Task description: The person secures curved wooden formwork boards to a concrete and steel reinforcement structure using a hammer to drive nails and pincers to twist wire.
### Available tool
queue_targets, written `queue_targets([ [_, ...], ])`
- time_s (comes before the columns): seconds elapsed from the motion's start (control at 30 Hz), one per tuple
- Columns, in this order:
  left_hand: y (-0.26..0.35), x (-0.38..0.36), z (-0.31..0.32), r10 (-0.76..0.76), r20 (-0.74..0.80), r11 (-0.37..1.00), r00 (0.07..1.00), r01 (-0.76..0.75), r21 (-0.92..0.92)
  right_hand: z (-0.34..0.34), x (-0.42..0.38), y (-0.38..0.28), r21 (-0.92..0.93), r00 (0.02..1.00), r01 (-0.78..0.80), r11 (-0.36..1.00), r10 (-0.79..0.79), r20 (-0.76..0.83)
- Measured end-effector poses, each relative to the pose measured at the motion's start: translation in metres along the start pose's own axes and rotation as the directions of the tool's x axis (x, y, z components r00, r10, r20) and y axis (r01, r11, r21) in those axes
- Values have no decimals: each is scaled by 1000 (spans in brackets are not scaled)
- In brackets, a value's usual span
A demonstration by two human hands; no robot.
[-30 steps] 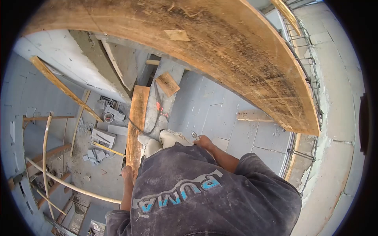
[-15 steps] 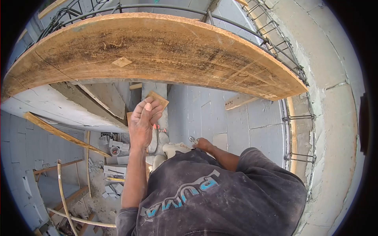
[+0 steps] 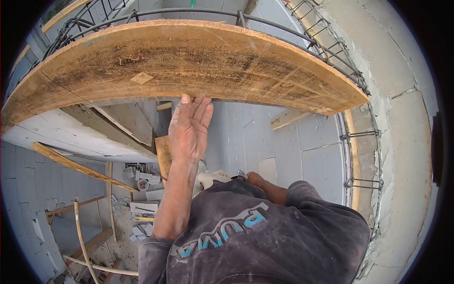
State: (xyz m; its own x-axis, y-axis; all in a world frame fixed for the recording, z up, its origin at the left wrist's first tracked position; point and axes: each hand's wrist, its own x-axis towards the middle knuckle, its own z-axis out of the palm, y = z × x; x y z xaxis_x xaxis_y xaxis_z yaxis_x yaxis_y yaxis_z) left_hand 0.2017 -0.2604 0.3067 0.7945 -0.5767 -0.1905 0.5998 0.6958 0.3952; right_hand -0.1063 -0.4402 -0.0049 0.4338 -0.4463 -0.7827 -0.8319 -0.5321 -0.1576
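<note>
A long wooden board (image 3: 213, 61), with dark stains and a small diamond-shaped patch, spans the upper view in front of me. My left hand (image 3: 190, 125) is raised to its lower edge, palm towards me. The fingers are stretched out and the fingertips and thumb tip are right at that edge. Low by my waist, my right hand (image 3: 257, 180) is partly hidden by the dark shirt. It is closed around a small grey metal tool (image 3: 241, 174), of which only the tip shows.
Steel rebar (image 3: 198, 8) runs behind the board, with more rebar ties (image 3: 362, 135) at the right wall (image 3: 402, 142). A wooden prop (image 3: 85, 165) slants at left. Far below lie block pieces and a bucket (image 3: 143, 184). A short timber (image 3: 288, 118) sits under the board.
My left hand has moved up and to the right, reaching the board's lower edge. My right hand has drawn in slightly to the right and lower, so less of its tool shows.
</note>
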Motion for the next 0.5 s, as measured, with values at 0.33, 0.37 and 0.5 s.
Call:
queue_targets([
  [0.33, -1, 0, 3, -6, -42, 1000, 999, 5, -28, -6, 6, -9, 38, 997, 50, 998, -47, -67],
  [0.37, 2, -1, 4, -24, -37, 999, 999, 23, -23, -4, 13, -6, 34, 995, 64, 997, -61, -82],
  [0.5, 1, -2, 4, -77, 4, 997, 997, 77, -7, -25, 4, -29, 74, 997, 69, 995, -68, -23],
])
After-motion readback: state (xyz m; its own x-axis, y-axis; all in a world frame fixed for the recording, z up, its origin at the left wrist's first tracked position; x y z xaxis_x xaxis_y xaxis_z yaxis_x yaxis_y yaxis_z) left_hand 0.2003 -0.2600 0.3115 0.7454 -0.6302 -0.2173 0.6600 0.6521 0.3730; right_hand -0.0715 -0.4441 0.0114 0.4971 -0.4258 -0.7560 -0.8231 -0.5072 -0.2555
